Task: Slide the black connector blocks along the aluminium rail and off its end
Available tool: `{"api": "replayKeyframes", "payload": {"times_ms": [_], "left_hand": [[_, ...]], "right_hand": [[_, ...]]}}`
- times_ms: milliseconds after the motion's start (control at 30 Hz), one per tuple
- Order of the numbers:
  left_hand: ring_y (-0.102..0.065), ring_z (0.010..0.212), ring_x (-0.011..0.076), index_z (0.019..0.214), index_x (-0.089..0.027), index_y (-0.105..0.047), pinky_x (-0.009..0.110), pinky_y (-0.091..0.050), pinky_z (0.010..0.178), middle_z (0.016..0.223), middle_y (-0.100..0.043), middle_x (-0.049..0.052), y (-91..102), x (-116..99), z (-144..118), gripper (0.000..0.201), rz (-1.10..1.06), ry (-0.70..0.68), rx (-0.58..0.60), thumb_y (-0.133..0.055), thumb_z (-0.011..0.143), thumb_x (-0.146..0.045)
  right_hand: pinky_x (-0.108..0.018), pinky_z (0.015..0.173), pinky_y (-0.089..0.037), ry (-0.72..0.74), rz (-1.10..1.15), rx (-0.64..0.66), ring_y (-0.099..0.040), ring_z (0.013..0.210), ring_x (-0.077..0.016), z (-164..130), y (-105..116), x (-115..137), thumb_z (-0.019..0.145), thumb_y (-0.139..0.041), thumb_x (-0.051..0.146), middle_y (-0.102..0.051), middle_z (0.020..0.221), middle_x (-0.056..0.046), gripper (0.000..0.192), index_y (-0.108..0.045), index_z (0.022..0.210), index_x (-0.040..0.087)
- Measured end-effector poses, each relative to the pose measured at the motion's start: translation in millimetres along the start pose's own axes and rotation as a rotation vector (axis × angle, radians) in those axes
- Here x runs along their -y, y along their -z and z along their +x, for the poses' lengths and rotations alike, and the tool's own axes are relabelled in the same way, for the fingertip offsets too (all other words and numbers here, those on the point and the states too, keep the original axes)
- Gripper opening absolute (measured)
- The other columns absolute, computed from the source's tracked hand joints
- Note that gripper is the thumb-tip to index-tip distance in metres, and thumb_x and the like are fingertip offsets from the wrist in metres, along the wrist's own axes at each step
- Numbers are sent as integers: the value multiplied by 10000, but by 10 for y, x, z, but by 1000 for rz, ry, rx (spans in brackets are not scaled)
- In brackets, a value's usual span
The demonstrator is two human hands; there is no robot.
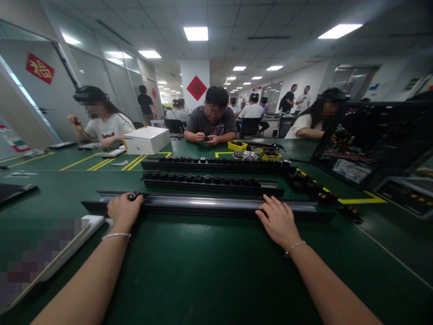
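Note:
A long black channel rail (203,204) with a shiny metal inner face lies crosswise on the green table in front of me. Near its left end, my left hand (124,211) is closed on a small black round part (133,196), held at the channel; most of that part is hidden by my fingers. Toward the right end, my right hand (278,220) rests on the rail's near edge with its fingers spread, holding nothing. Just behind lies a second rail (216,184) filled with a row of similar small black parts, and beyond it a third filled rail (216,166).
Another rail of parts (318,192) slants at the right, beside an open black computer case (358,140). At the back stand a white box (147,140), yellow bins (237,146) and a metal bowl (245,155). A white-edged device (91,221) lies left. Several people sit opposite.

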State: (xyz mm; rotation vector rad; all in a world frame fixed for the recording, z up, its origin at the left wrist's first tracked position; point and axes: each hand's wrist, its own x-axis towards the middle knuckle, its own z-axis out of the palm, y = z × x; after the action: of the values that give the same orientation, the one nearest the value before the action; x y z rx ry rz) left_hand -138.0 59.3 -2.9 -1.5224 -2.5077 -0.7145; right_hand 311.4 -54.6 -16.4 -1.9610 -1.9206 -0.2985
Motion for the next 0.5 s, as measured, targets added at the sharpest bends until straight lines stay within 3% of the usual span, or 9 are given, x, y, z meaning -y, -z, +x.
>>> {"api": "replayKeyframes", "payload": {"times_ms": [500], "left_hand": [[-560,1066,340,1097,-160,-672,413,-433,901,1079,-670,149,52,-62,-68,537,-68,23,-10,-491,761,-539]], "right_hand": [[-462,977,-323,21,-70,-10,-371,1302,-268,0,6,17,928,-318,441,-472,1393,-56,372,-629,931,236]]}}
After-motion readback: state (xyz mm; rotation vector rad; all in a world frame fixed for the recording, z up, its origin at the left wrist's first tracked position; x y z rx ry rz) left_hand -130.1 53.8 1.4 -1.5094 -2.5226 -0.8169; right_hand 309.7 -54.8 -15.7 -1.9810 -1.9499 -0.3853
